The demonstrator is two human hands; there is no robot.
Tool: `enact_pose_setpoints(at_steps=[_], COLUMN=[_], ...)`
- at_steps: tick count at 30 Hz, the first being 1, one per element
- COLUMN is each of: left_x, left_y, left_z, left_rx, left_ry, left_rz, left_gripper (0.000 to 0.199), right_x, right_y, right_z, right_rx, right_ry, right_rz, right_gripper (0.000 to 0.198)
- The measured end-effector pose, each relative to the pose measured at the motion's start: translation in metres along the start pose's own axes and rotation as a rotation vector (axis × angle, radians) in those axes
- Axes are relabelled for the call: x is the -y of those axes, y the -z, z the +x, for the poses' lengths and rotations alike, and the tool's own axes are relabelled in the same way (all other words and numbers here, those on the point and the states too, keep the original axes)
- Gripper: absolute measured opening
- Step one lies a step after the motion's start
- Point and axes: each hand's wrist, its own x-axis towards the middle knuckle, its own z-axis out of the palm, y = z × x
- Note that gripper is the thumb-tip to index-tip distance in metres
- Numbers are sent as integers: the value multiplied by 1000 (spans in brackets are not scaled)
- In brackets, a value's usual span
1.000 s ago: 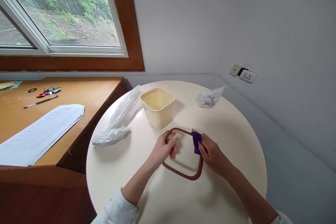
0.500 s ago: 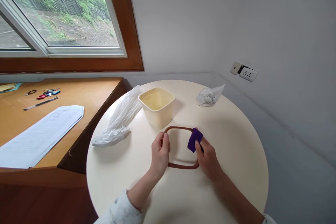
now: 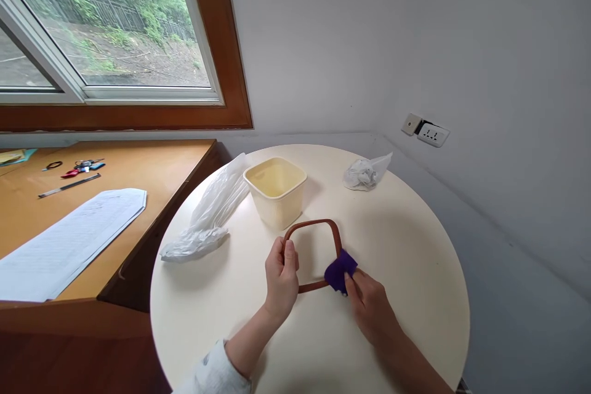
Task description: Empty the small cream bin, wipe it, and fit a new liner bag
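Observation:
My left hand [image 3: 282, 277] is closed around the left side of a brown, rounded square frame [image 3: 314, 223], held up over the table. My right hand [image 3: 369, 305] pinches a purple cloth [image 3: 340, 272], which is folded over the frame's lower right corner. The cloth hides that corner. Just beyond the frame stands a cream square tub [image 3: 277, 203] without a lid on it.
A white plastic bag [image 3: 203, 228] lies left of the tub on the round table [image 3: 406, 320]. Another crumpled bag [image 3: 364, 173] sits at the back right. On the wooden desk [image 3: 170, 160] are papers [image 3: 87, 234], keys [image 3: 85, 166] and a pen [image 3: 69, 186].
My right hand has slid the purple cloth down the frame's right side, from the upper right to the lower right corner. The frame has tilted slightly; my left hand keeps its grip.

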Motion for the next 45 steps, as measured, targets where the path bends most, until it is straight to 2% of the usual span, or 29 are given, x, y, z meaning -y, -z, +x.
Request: enact_pose_setpoints(at_steps=[3,6,9,14,17,21,24,28,32,35,37,39,41,44,45], left_x=[1,3,6,10,14,20,22,19,19,21,21,22,23,26,27], left_y=[0,-1,-1,0,1,2,2,3,4,4,4,4,4,4,4], left_z=[3,5,6,9,12,15,15,15,15,15,14,14,14,13,13], left_rx=[8,20,45,82,87,98,129,168,187,163,143,127,126,160,173], left_ry=[35,83,132,216,273,307,338,389,405,376,343,311,286,246,233], left_rz=[-9,-37,-41,-17,-25,-12,41,100,105,115,118,105,101,122,127], left_gripper=[38,37,39,40,41,37,35,44,49,52,55,56,55,54,54], right_x=[-2,-12,-31,-63,-78,-91,-90,-90,-112,-128,-127,-110,-83,-38,-27], right_y=[22,50,75,96,99,94,82,62,58,63,64,61,54,37,30], right_z=[-2,10,30,70,91,102,92,72,74,84,88,84,73,50,43], right_rx=[53,-35,-81,78,140,-75,-113,19,58,17,-43,-95,-49,254,308], right_ry=[-80,-147,-267,-321,-292,-261,-142,70,60,6,21,81,205,501,572], right_rz=[151,312,305,312,185,-109,-200,-400,-558,-634,-661,-640,-556,-398,-353], right_gripper=[29,29,32,32,34,39,38,40,45,46,44,41,38,35,33])
